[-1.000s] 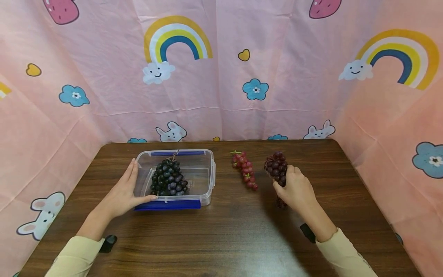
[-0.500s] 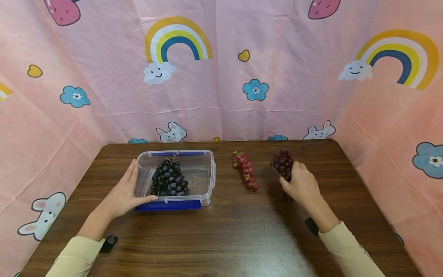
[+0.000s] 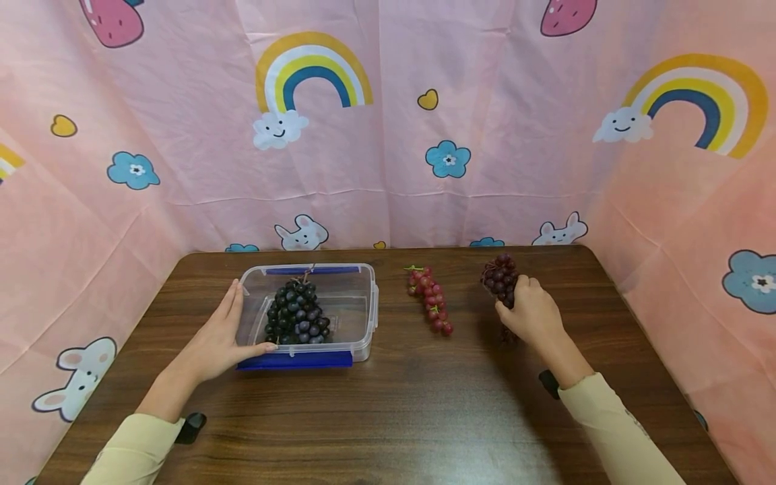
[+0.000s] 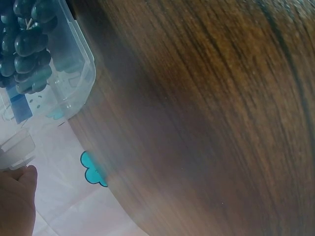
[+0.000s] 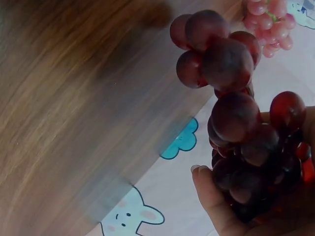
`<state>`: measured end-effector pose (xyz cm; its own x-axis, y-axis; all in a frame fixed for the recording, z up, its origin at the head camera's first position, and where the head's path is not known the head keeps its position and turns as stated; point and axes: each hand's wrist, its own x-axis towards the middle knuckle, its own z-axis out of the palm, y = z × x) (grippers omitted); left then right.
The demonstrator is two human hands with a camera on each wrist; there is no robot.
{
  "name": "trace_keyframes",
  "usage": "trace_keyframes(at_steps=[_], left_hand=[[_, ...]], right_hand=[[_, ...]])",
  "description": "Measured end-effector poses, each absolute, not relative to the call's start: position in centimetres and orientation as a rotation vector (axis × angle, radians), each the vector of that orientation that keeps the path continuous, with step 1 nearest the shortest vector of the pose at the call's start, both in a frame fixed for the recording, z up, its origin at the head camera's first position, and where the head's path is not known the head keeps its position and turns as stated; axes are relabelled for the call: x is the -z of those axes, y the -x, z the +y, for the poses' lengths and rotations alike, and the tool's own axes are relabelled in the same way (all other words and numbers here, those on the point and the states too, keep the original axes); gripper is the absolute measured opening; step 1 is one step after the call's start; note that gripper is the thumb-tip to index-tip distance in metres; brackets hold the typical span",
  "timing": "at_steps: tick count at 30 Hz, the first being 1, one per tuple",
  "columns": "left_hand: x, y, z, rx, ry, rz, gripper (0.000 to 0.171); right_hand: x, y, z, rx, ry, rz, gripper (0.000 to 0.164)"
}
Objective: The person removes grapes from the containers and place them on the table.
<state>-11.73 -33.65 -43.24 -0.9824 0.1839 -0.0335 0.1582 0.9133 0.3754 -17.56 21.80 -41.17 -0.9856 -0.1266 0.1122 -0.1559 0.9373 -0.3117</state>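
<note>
My right hand [image 3: 530,313] grips a bunch of dark red grapes [image 3: 500,277] at the right of the table in the head view. In the right wrist view, the round grapes [image 5: 234,118] bulge out past my fingers. My left hand [image 3: 215,333] lies with straight fingers along the left wall of a clear plastic food container [image 3: 366,337], thumb on its front rim. A bunch of black grapes [image 3: 296,313] lies inside that lidless container. Between container and right hand, a bunch of pinkish-red grapes [image 3: 432,300] with green stems lies on the table.
The wooden table [image 3: 388,424] ends at a pink patterned cloth [image 3: 388,162] hung behind and at both sides. A blue clip [image 3: 297,360] sticks out from the container's front. Dark wrist cameras [image 3: 190,428] sit at both cuffs.
My right hand has moved right and slightly away from me, carrying the dark red grapes with it. My left hand, the container and the pinkish-red grapes have stayed in place.
</note>
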Motion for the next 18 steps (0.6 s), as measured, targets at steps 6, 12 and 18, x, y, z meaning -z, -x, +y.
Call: trace_keyframes(at_steps=[6,12,18], left_hand=[[43.1,11.7,-33.6,-0.570,-0.261,3.007,0.137],[43.1,11.6,-33.6,-0.568,-0.254,3.011,0.137],[43.0,11.6,-33.5,-0.575,-0.260,3.011,0.137]], right_hand=[[41.5,18.4,22.2,-0.477,-0.215,-3.026,0.063],[41.8,19.3,22.4,-0.445,-0.202,-3.065,0.065],[42.1,20.1,22.6,-0.434,-0.183,-3.087,0.065]])
